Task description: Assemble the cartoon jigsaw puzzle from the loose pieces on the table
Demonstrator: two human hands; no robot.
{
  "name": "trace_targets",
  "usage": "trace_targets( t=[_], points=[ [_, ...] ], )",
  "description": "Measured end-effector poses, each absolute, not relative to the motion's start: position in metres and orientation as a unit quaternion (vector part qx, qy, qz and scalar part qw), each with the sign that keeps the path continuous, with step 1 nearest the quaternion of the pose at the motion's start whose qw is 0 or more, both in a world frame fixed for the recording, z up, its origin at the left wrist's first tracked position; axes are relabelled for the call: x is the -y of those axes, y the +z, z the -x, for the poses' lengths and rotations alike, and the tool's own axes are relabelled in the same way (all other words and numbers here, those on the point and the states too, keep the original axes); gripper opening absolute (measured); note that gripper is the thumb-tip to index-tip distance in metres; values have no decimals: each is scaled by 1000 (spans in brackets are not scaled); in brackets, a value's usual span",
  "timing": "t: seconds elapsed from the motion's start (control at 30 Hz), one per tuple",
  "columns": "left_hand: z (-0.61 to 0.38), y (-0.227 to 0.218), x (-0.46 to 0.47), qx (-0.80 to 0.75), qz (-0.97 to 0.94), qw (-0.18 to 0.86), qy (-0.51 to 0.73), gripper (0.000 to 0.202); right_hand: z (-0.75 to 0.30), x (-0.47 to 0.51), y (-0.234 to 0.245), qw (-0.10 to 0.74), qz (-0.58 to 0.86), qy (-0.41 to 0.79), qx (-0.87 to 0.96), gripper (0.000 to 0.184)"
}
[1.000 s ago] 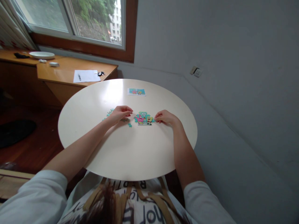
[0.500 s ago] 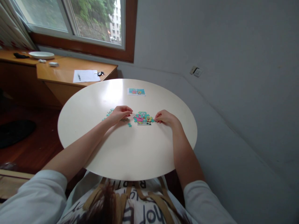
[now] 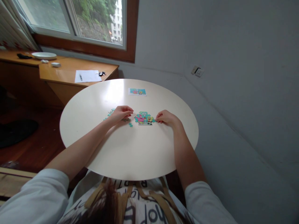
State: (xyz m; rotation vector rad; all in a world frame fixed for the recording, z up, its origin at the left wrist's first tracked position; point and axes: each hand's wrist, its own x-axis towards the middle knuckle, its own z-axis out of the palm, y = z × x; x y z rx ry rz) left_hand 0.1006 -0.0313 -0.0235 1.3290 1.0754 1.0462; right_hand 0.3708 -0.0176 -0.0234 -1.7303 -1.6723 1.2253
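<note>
A partly joined jigsaw puzzle with cartoon figures lies flat on the white round table. At its right edge my right hand is closed in a pinch on a small puzzle piece, which touches or nearly touches the joined part. To the left of the puzzle, my left hand hangs over loose pieces, its fingers curled and the tips close together. Whether something small is between them is hidden. Loose teal puzzle pieces show behind that hand, and a single loose piece lies just in front of it.
A printed picture of the same cartoon lies towards the table's far side. Behind on the left, a wooden desk bears a paper sheet, keys and a white plate. A wall borders the table's right side.
The whole view has shifted slightly, so everything sits a little further right. Both hands keep the same pose beside the puzzle.
</note>
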Motion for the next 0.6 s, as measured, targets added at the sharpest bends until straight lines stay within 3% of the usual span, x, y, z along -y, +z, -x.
trace_targets(
  t=[0.27, 0.37, 0.6],
  points=[
    [-98, -26, 29, -456, -564, 529, 441, 22, -372, 20, -23, 241, 606, 462, 600, 21],
    [-96, -28, 27, -450, -560, 535, 444, 24, -373, 18, -23, 323, 610, 452, 565, 21],
    [-94, -26, 24, -442, -554, 528, 467, 23, -384, 0, -26, 527, 671, 266, 449, 17]
  ],
)
